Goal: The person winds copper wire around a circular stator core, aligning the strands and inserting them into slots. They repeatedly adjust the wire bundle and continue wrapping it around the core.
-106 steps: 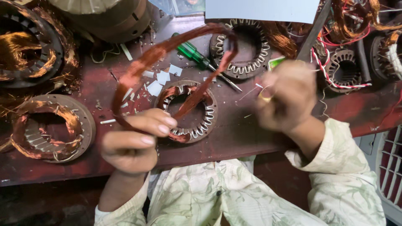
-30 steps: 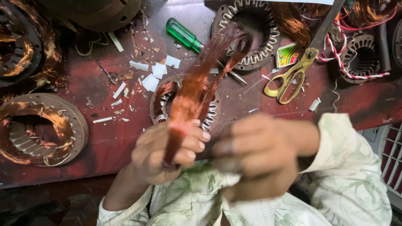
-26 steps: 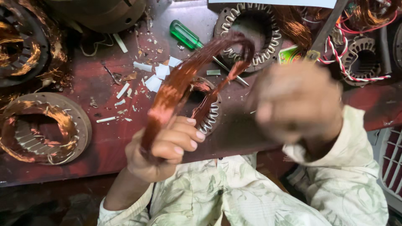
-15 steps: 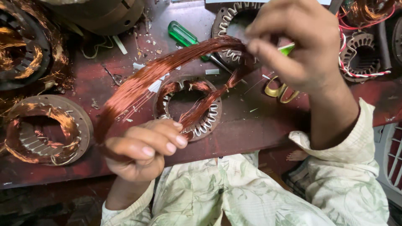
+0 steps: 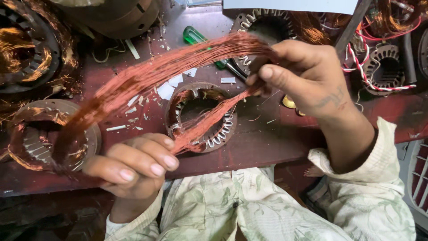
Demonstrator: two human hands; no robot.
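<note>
A long loop of copper winding wire (image 5: pixel 156 73) is stretched between both hands above a dark red workbench (image 5: pixel 267 147). My left hand (image 5: pixel 133 167) grips the loop's near left end, fingers curled around the strands. My right hand (image 5: pixel 303 76) pinches the far right end, thumb and fingers closed on it. Under the loop, a round motor stator (image 5: pixel 203 116) with some copper winding in its slots lies flat on the bench.
Another wound stator (image 5: pixel 49 138) lies at the left. More stators stand at the back: one (image 5: pixel 263 27) behind the loop, one (image 5: pixel 388 67) with red-and-white leads at the right. A green-handled screwdriver (image 5: pixel 196 38) and white paper scraps (image 5: pixel 174 87) lie on the bench.
The coil has been pulled out from a folded bunch in front of me into a long flat loop. My right hand moved up to its far end and now holds it lower, stretched.
</note>
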